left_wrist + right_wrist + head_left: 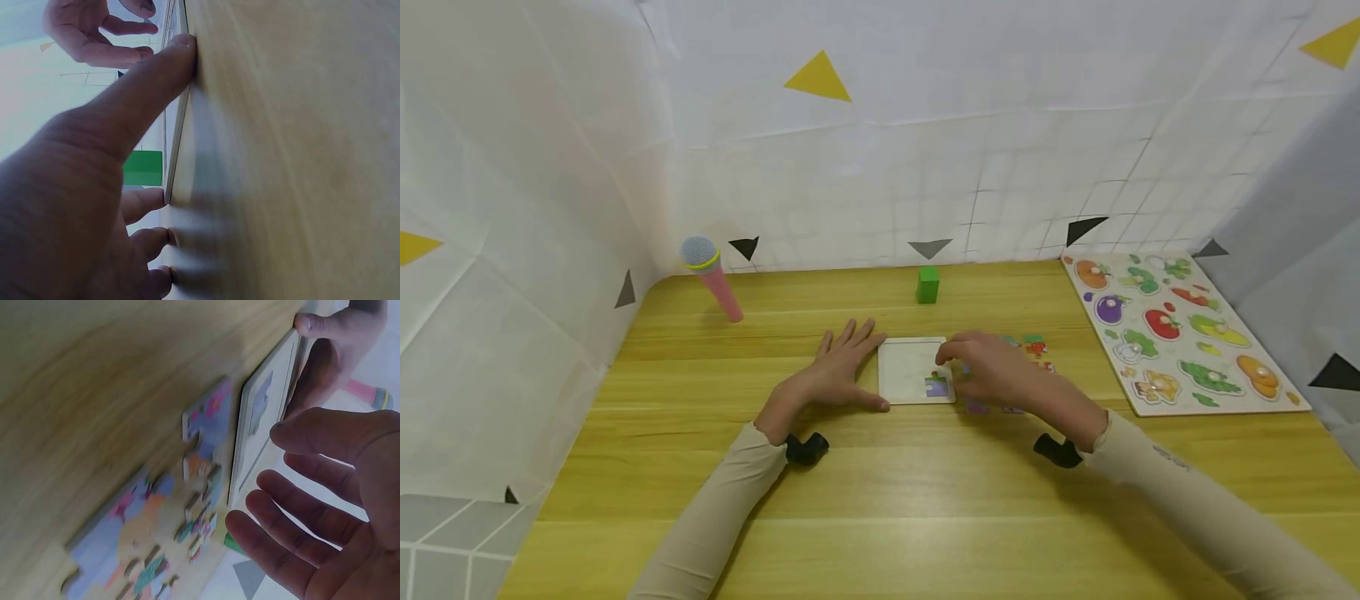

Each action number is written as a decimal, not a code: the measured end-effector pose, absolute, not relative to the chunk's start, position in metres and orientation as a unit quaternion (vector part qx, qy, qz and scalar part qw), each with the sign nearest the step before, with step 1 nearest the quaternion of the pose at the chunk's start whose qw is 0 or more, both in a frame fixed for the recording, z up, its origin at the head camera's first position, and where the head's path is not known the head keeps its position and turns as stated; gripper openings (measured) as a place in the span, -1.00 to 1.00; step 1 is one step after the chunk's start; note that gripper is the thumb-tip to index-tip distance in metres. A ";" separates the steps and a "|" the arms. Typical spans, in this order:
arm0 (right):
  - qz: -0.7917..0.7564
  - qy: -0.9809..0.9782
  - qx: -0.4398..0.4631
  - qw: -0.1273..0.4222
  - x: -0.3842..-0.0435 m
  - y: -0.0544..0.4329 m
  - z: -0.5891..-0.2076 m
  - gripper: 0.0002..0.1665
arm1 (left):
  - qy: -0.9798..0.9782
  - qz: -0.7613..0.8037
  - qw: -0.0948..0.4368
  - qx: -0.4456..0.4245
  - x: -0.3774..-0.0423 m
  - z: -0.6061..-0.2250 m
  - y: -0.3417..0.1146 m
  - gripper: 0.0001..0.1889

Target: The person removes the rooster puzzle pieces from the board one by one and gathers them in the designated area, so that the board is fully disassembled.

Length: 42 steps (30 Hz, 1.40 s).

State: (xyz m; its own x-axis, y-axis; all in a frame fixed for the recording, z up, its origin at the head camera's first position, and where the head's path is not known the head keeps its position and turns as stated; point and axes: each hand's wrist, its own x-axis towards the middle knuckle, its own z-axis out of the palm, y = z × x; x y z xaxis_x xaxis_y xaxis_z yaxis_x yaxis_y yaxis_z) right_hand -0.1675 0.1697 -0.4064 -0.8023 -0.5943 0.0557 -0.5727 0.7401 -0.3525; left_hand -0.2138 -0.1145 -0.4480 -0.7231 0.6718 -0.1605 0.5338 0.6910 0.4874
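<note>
A small white puzzle tray (901, 367) lies on the table with a purple puzzle piece (936, 388) in its near right corner. My left hand (829, 380) is spread flat beside it, thumb at the near left corner and index fingertip at the far left one. Over the tray's right edge hovers my right hand (996, 367), fingers bent loosely; the right wrist view shows nothing between them. Partly hidden under that hand are several loose puzzle pieces (209, 419), printed with flowers and an orange animal figure.
A green block (928, 285) stands behind the tray. To the far left lies a pink toy microphone (721, 289). A vegetable peg board (1172, 333) covers the right back of the table, and white sheeting (865, 183) hangs along the back.
</note>
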 end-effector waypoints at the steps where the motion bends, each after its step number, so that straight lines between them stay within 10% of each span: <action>1: -0.181 0.930 -0.318 0.033 -0.168 0.168 -0.407 -0.63 | 0.904 0.210 0.166 0.333 -0.214 -0.448 -0.114 0.20; 42: -0.159 0.920 -0.356 0.039 -0.173 0.148 -0.418 -0.72 | 0.904 0.206 0.168 0.334 -0.215 -0.449 -0.114 0.20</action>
